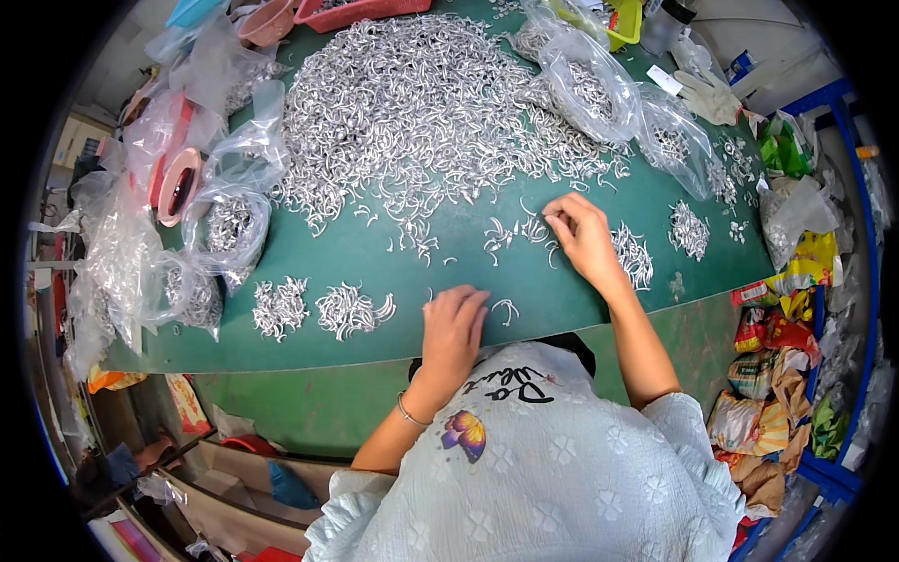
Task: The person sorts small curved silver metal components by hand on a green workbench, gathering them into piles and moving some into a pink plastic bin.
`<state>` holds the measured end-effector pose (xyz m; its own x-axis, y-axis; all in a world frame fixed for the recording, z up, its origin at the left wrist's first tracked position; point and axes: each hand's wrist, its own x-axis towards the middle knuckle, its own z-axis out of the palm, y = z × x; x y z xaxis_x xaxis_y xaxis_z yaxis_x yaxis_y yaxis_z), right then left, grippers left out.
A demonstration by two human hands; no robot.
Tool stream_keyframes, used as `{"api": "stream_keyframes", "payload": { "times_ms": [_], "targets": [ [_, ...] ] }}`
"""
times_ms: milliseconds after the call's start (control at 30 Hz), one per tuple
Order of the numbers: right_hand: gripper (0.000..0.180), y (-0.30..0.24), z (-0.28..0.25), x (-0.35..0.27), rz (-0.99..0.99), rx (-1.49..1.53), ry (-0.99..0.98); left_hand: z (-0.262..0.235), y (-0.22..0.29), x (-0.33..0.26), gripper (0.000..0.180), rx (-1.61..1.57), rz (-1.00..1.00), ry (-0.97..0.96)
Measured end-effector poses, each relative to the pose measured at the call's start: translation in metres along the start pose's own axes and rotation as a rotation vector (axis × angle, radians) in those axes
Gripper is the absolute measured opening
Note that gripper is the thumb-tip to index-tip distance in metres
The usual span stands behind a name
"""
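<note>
Silver curved pieces (533, 229) lie on the green tabletop (562, 309) beside your right hand (584, 239), its fingertips close together, any pinch unclear. Your left hand (451, 328) is loosely curled, its grip hidden. Light fingertip strokes should limit tangling; leave the heap (403, 103) undisturbed.

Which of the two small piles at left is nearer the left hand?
The right pile, between the left hand and the left pile, which sits nearer the clear bags.
</note>
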<state>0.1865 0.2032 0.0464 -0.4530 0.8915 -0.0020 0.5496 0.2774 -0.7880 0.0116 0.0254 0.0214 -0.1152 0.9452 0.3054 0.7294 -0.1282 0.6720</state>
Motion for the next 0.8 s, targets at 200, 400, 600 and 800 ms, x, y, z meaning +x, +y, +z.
{"api": "stream_keyframes", "payload": {
  "times_ms": [200,400,600,800],
  "targets": [
    [0.021,0.011,0.015,0.005,-0.202,-0.168,0.119,0.015,0.015,-0.001,0.041,-0.03,0.086,-0.203],
    [0.013,0.02,0.023,0.022,-0.27,-0.355,0.076,0.029,0.009,-0.007,0.026,-0.106,0.057,-0.171],
    [0.015,0.014,-0.003,0.004,-0.201,-0.202,0.089,0.031,0.006,-0.003,0.025,-0.095,0.084,-0.083],
    [0.023,0.013,0.003,-0.009,-0.174,-0.214,-0.03,0.03,0.005,0.0,0.026,-0.058,0.097,-0.082]
  ]
}}
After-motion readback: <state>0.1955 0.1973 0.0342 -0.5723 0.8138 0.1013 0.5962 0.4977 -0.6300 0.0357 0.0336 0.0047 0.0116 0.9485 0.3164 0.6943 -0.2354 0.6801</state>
